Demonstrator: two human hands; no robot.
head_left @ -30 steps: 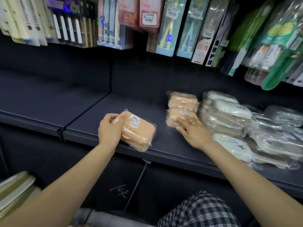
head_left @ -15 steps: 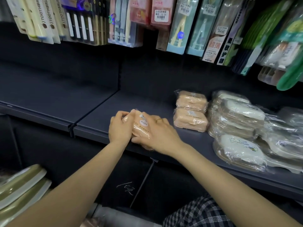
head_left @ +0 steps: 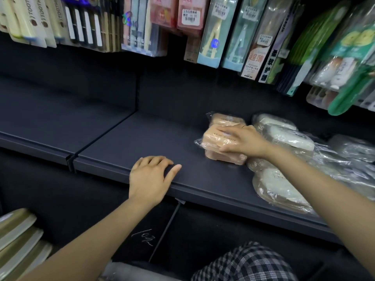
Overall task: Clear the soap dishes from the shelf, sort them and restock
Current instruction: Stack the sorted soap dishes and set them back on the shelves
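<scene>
Right hand (head_left: 246,139) lies on the top peach soap dish (head_left: 217,138), fingers spread over its wrapped lid, thumb against its front; grip closed on it. This dish sits on another peach one, a third behind (head_left: 227,119), all on the dark shelf (head_left: 142,138). White soap dishes (head_left: 288,136) lie just beside. Left hand (head_left: 151,177) rests on the shelf edge, grip relaxed, holding nothing.

We see packaged toothbrushes (head_left: 211,31) hanging far above, olive-and-white items (head_left: 18,236) stacked near left, and checked fabric (head_left: 247,264) nearest.
</scene>
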